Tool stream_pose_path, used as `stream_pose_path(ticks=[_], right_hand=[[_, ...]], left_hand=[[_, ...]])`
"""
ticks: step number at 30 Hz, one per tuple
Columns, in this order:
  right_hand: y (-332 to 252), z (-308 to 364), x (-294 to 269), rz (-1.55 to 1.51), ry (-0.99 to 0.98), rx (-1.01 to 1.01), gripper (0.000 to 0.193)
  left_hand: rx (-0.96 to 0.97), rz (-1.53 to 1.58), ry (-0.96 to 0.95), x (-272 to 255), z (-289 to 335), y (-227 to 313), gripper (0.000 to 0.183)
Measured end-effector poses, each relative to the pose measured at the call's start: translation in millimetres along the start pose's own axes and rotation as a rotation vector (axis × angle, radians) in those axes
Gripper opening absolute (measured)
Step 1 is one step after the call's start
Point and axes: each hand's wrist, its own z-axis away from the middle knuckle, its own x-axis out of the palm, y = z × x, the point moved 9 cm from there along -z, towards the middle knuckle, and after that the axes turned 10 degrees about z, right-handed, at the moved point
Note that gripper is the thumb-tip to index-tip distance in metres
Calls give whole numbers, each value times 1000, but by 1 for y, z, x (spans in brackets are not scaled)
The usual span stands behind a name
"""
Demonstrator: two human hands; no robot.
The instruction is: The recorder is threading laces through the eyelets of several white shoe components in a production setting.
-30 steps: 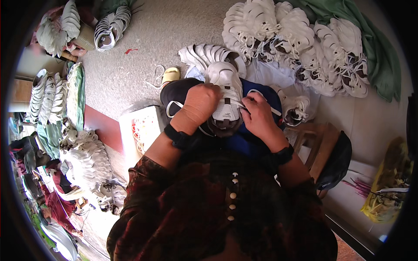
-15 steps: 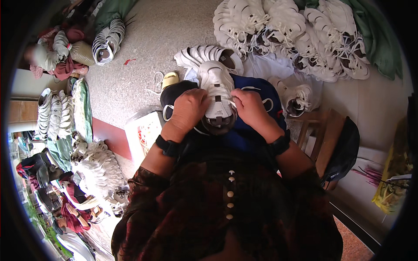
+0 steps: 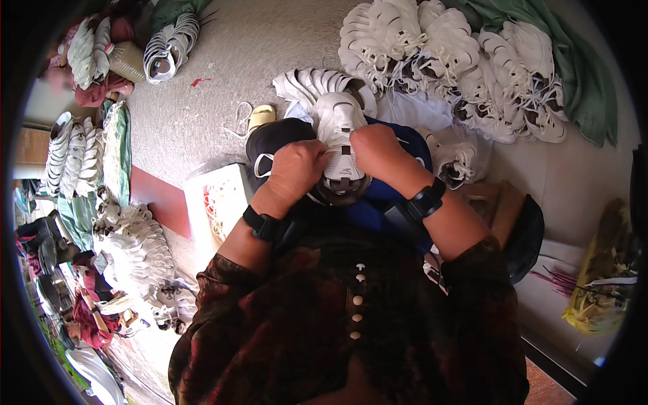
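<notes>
A white sneaker [image 3: 334,113] with a dark brown collar lining lies in front of me, toe pointing away. It rests above the dark and blue cloth [image 3: 398,196] over my lap. At the sneaker's left eyelet side, my left hand [image 3: 295,170] is closed, thumb and finger pinching a white shoelace [image 3: 329,152]. My right hand [image 3: 383,154] is closed over the right eyelet side. Its fingertips are tucked down, so what they hold is hidden. A white lace loop [image 3: 264,164] shows left of my left hand.
Beyond the sneaker lies a row of nested white shoes [image 3: 314,84]. More white sneakers [image 3: 432,50] are heaped at far right, and others [image 3: 138,250] at left. A white box [image 3: 217,199] stands by my left forearm, a wooden stool [image 3: 503,202] at right. A yellow slipper [image 3: 262,116] lies on the floor.
My right hand has shifted inward and slightly up, now covering more of the sneaker's right side. My left hand stays near the left eyelets. The whole view has turned a little.
</notes>
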Motion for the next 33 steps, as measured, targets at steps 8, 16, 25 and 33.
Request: stream_pose_path(ticks=[8, 16, 25, 33], right_hand=[[-12, -8, 4, 82, -106, -43, 4], [-14, -33, -8, 113, -41, -104, 5], [46, 17, 20, -415, -32, 364, 26], [46, 26, 27, -444, 136, 338, 15]], left_hand=[[-1, -2, 30, -1, 3, -9, 14], [8, -2, 0, 2, 5, -4, 16], [1, -17, 11, 2, 7, -12, 17], [40, 13, 55, 1, 5, -5, 18]])
